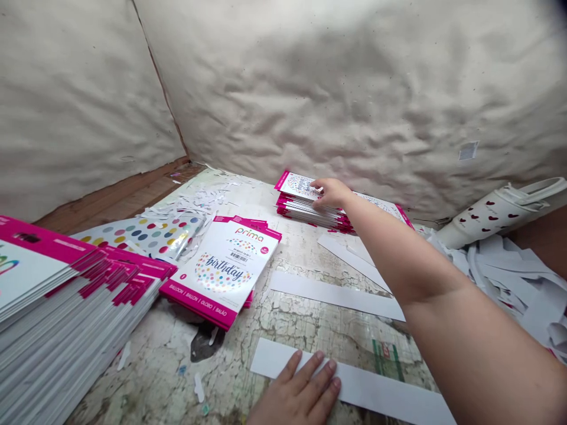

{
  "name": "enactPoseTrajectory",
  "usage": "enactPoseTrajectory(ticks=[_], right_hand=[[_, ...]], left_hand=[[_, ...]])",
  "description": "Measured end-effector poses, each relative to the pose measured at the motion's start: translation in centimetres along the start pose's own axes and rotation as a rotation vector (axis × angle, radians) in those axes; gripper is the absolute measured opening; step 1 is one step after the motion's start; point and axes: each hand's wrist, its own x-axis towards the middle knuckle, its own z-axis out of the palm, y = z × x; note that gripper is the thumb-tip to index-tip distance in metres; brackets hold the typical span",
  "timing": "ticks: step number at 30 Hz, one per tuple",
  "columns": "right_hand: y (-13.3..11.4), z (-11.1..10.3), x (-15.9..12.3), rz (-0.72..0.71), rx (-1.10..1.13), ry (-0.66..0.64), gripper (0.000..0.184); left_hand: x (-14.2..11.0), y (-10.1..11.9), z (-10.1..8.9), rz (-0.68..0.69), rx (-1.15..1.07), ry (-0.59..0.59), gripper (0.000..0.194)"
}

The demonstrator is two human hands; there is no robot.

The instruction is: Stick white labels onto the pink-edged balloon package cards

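My left hand (301, 389) lies flat with its fingers stretched over a white paper strip (376, 389) at the front of the table. My right hand (332, 193) reaches far forward to a stack of pink-and-white balloon packets (305, 209). Its fingers are apart at the top packet, and I see nothing held in them; whether they touch it is unclear. Nearer and to the left lies a small pile of the same packets (225, 271), printed "birthday" on top. My right forearm partly covers the stack and other packets beside it.
A large pile of packets (88, 319) fills the left side. Behind it are a dotted plastic sheet (146, 233) and paper scraps (195, 203). More white strips (328, 289) lie mid-table. At right, a white tumbler with hearts (487, 215) leans by heaped paper offcuts (514, 277).
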Motion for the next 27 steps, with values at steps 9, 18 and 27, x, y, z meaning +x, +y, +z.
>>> enactPoseTrajectory(ticks=[9,18,27], right_hand=[[0.5,-1.5,0.9,-0.009,0.262,0.135,0.035],[-0.2,-1.2,-0.1,-0.124,0.052,0.197,0.024],[-0.8,0.3,-1.4,-0.173,-0.207,0.060,0.047]], left_hand=[[-0.2,0.0,0.3,0.010,-0.008,0.037,0.031],[-0.2,-0.1,0.3,0.019,-0.009,0.024,0.031],[-0.2,-0.1,0.3,0.022,0.007,0.026,0.032]])
